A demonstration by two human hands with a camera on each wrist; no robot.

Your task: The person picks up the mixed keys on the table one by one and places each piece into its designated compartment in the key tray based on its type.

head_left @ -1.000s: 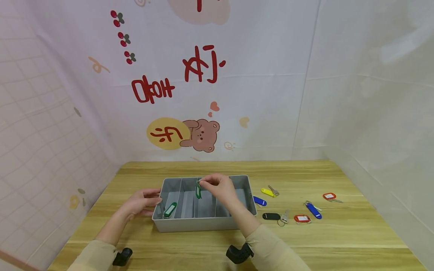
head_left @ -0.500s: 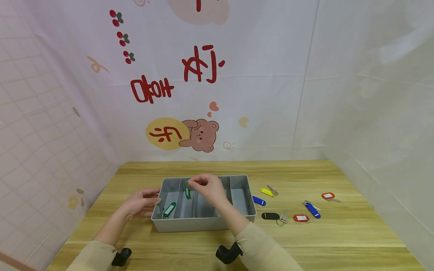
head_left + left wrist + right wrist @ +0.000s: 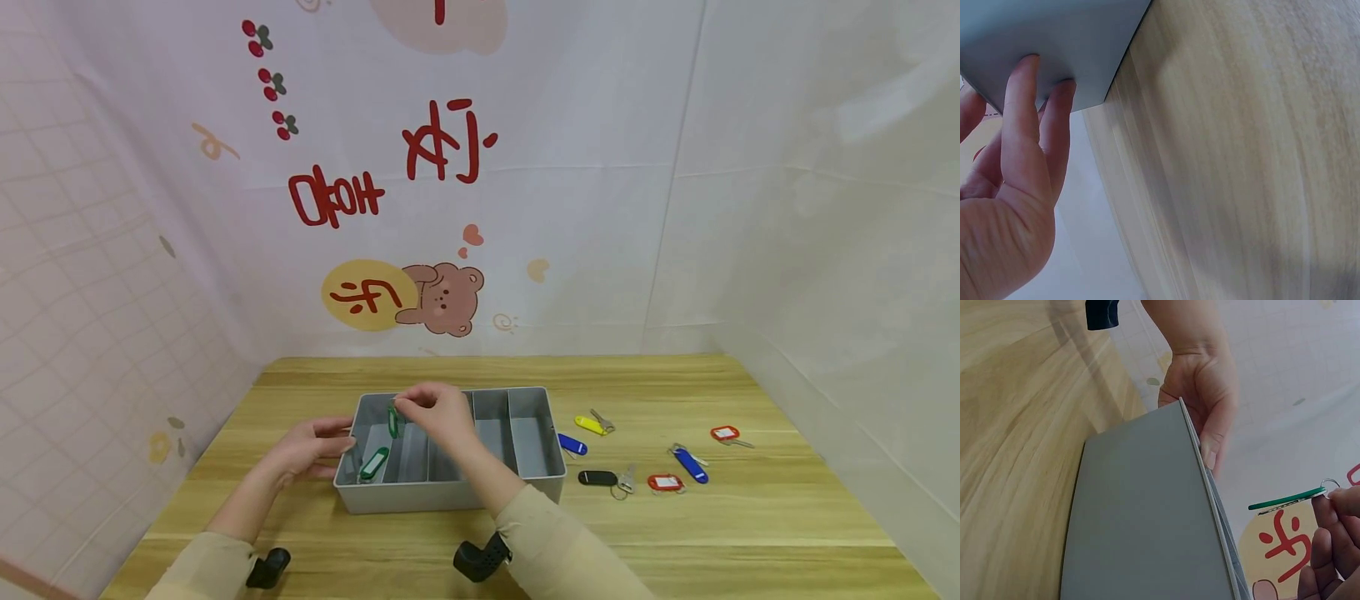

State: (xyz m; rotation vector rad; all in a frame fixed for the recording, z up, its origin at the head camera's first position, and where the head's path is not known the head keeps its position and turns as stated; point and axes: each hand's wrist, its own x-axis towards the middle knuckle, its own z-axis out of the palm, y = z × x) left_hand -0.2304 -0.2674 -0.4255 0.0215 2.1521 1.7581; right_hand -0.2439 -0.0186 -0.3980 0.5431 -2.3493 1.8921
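Over the grey divided tray (image 3: 450, 497), my right hand (image 3: 442, 417) pinches a green key tag (image 3: 393, 422) by its metal ring. In the right wrist view, this tag (image 3: 1288, 499) hangs with a key beside it, apart from the tray. It sits near the first divider from the left. Another green key tag (image 3: 374, 463) lies in the leftmost compartment. My left hand (image 3: 303, 450) holds the tray's left end. Its fingers (image 3: 1022, 125) press the outer wall in the left wrist view, and the thumb (image 3: 1213, 440) reaches the rim in the right wrist view.
Right of the tray lie a blue key tag (image 3: 573, 444), a yellow one (image 3: 590, 425) and a black one (image 3: 597, 477) with keys. Farther right are two red tags (image 3: 665, 482) and another blue tag (image 3: 690, 463). A printed cloth (image 3: 585, 250) rises behind the wooden table (image 3: 637, 550).
My right hand has moved left across the tray with the green key tag, from the middle compartments to near the leftmost one. My left hand stays at the tray's left end.
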